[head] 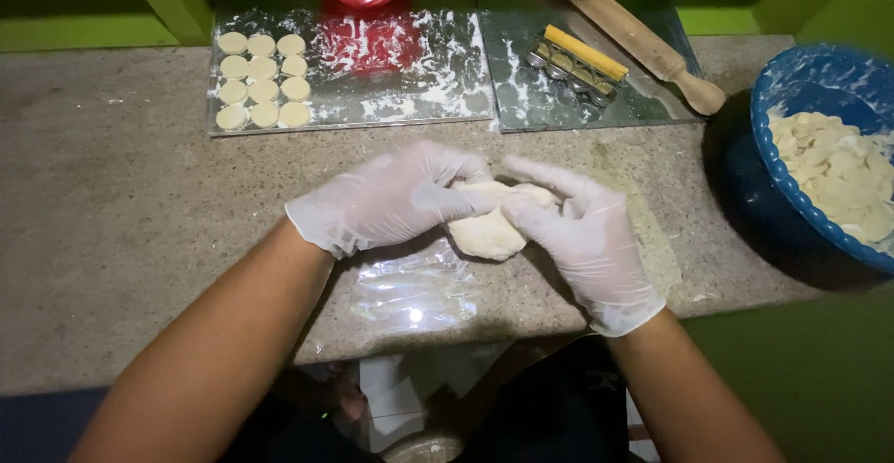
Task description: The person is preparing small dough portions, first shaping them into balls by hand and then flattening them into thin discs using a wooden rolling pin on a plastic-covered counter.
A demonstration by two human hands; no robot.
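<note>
Left hand (391,197) and right hand (582,235), gloved, both gripping dough lump (489,230) mid-frame near worktop (121,221) front edge; bare room left; blue bowl (792,193) at right edge.

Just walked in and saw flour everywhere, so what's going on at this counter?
A person in thin gloves is working a lump of dough between the left hand and right hand, over a stone counter. Behind it, round dough discs sit in rows on a floured glass sheet, beside a cutter and a rolling pin. A blue bowl at the right holds dough scraps.
</note>
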